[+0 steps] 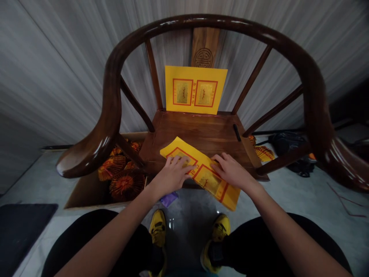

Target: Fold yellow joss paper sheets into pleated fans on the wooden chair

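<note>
Two big things fill the view: a dark, glossy wooden horseshoe-back armchair (201,18) and a grey pleated curtain (66,65) behind it. Down on the grey floor (187,234), left of the chair, there's an open cardboard box (83,192) packed with round orange-and-red coils (125,184), though I can't tell exactly what they are from here. A black mat (23,234) lies past the box, and a dark bag (288,144) sits on the floor off to the right. The person's black trousers (95,238) and yellow sneakers (220,227) are right below the front of the chair.

On the wooden seat (196,130), one yellow paper sheet (194,92) with two red-framed panels stands upright against the back splat (205,42). A second yellow paper sheet (206,181) lies at an angle across the front edge of the seat, with its near end hanging over. The left hand (171,179) and right hand (233,171) are apart, both lying flat on top of that sheet, and neither looks clamped on it as far as I can see. A black pen-like stick (236,132) lies on the seat, and a small purple plastic scrap (168,199) is on the floor just below the left hand.
</note>
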`<state>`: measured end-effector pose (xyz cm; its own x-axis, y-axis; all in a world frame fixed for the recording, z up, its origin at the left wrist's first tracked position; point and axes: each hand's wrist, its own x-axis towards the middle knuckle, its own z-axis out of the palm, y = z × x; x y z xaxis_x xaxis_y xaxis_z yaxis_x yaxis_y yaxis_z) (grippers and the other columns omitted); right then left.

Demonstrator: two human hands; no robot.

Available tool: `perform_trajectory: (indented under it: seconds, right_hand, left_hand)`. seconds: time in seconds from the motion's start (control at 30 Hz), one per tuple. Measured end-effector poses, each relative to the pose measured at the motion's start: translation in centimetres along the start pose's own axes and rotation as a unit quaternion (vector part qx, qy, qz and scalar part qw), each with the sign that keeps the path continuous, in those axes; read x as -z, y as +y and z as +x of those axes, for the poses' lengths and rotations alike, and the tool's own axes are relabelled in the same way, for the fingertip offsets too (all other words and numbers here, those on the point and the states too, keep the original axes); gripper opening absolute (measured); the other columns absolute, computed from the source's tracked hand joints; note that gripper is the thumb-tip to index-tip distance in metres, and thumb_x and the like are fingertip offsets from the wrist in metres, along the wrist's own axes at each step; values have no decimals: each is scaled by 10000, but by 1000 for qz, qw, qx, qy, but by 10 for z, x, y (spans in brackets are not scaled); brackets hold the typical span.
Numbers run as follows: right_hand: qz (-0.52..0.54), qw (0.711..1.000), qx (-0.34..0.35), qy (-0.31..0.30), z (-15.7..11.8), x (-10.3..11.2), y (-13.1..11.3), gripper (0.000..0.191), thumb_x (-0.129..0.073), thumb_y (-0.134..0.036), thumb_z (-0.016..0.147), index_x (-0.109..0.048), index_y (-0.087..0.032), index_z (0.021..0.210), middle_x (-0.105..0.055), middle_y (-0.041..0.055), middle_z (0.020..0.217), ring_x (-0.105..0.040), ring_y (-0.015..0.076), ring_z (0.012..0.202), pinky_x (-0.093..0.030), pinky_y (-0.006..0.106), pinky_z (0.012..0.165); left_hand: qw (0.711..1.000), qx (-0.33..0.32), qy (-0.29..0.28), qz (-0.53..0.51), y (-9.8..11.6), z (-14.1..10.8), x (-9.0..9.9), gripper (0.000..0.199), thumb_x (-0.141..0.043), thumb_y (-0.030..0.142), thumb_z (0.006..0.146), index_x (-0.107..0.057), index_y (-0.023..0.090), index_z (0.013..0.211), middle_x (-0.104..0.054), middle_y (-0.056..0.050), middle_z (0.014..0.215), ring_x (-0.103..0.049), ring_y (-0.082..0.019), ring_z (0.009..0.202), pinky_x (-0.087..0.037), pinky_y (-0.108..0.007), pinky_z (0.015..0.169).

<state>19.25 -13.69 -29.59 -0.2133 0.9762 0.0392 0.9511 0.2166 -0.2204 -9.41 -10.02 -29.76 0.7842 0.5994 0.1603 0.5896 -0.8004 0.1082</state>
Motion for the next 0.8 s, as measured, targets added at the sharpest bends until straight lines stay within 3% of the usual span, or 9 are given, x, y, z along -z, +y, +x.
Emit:
perform_trajectory:
  seconds: [0.1, 0.2, 0.27, 0.37, 0.47, 0.57, 0.67, 0.73, 0.8]
  right_hand:
    - [57, 998, -23, -30, -5, 7, -6, 222, -443, -410, 1063, -575, -246, 1134, -679, 72, 1026, -657, 234, 869, -434, 340, 768]
    - [85, 995, -36, -46, -11, 10, -11, 130, -446, -331, 1045, -548, -250, 1045, -701, 40, 920, -652, 216, 777, -381, 317, 695]
    - [105, 992, -19, -63, -14, 11, -12, 120, -433, -260, 1026, -552, -258, 1047, -700, 26, 889, -656, 214, 781, -380, 310, 698]
    - [129, 988, 21, -84, -17, 15, -8, 195, -424, -196, 994, -584, -270, 1078, -689, 30, 941, -650, 213, 833, -419, 312, 743]
    - [146, 984, 40, -96, -19, 21, 0, 217, -496, -172, 931, -605, -270, 1090, -659, 43, 1005, -628, 224, 924, -473, 334, 814]
    - [177, 974, 71, -120, -21, 23, 9, 523, -619, -143, 813, -558, -279, 1315, -613, 70, 1164, -580, 261, 1122, -514, 401, 957]
    - [208, 967, 89, -116, -20, 18, 13, 930, -695, -152, 769, -317, -359, 1593, -487, 90, 1425, -463, 308, 1343, -444, 518, 1139]
    - [223, 966, 94, -89, -16, 14, 13, 975, -720, -183, 795, -261, -400, 1628, -383, 89, 1544, -369, 329, 1454, -361, 558, 1218]
    - [238, 963, 109, -61, -11, 12, 10, 899, -726, -220, 836, -316, -406, 1615, -312, 82, 1616, -281, 335, 1532, -279, 569, 1266]
  left_hand:
    - [1000, -12, 15, -4, -3, -9, -4, 493, -479, 327, 1059, -476, 370, 1550, -571, -106, 1415, -522, -308, 1265, -401, -499, 1073]
    - [998, -36, 38, -33, -7, -14, -12, 588, -603, 371, 1004, -451, 343, 1571, -526, -113, 1463, -445, -313, 1390, -349, -516, 1172]
    - [997, -37, 50, -45, -9, -14, -18, 629, -674, 321, 952, -484, 328, 1552, -519, -122, 1464, -418, -323, 1420, -338, -530, 1196]
    - [996, -17, 72, -52, -7, -11, -28, 575, -649, 175, 922, -580, 306, 1477, -559, -132, 1394, -441, -327, 1392, -382, -534, 1170]
    - [993, -16, 98, -66, -6, -7, -35, 517, -632, 140, 913, -646, 272, 1412, -591, -144, 1330, -449, -335, 1385, -396, -548, 1165]
    - [990, -16, 111, -89, -5, -4, -37, 484, -602, 115, 921, -680, 259, 1376, -609, -144, 1305, -463, -330, 1387, -383, -556, 1184]
    - [983, 11, 126, -133, -3, 1, -32, 471, -569, 69, 917, -722, 266, 1316, -634, -123, 1290, -508, -315, 1348, -381, -549, 1183]
    - [973, 34, 139, -183, -1, 7, -25, 454, -539, 47, 917, -746, 265, 1257, -665, -101, 1241, -561, -288, 1279, -399, -518, 1160]
    - [955, 56, 141, -256, 1, 14, -16, 417, -513, 58, 928, -756, 260, 1201, -691, -81, 1175, -618, -254, 1170, -449, -452, 1092]
